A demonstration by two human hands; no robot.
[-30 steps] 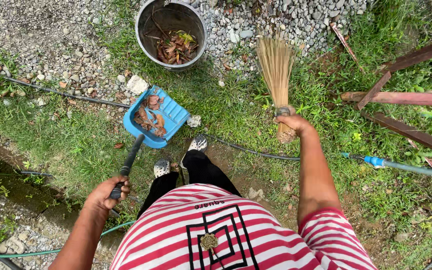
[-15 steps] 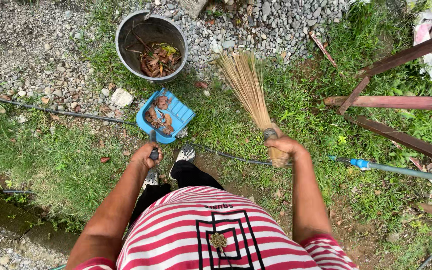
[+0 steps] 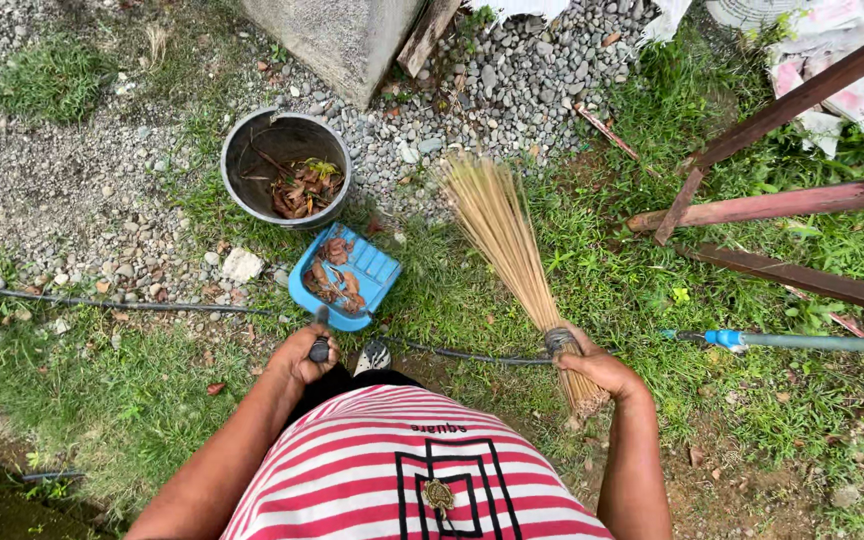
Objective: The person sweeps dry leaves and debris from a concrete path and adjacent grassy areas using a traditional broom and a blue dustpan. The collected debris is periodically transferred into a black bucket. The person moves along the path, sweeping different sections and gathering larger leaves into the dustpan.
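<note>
Left hand (image 3: 302, 352) around dustpan (image 3: 344, 277) handle

Crumpled white printed sacks (image 3: 852, 60) lie top right, behind rusty bars.

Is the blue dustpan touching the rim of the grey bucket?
Apart. The head view shows a strip of gravel and grass between the blue dustpan, held by the left hand, and the grey bucket.
</note>
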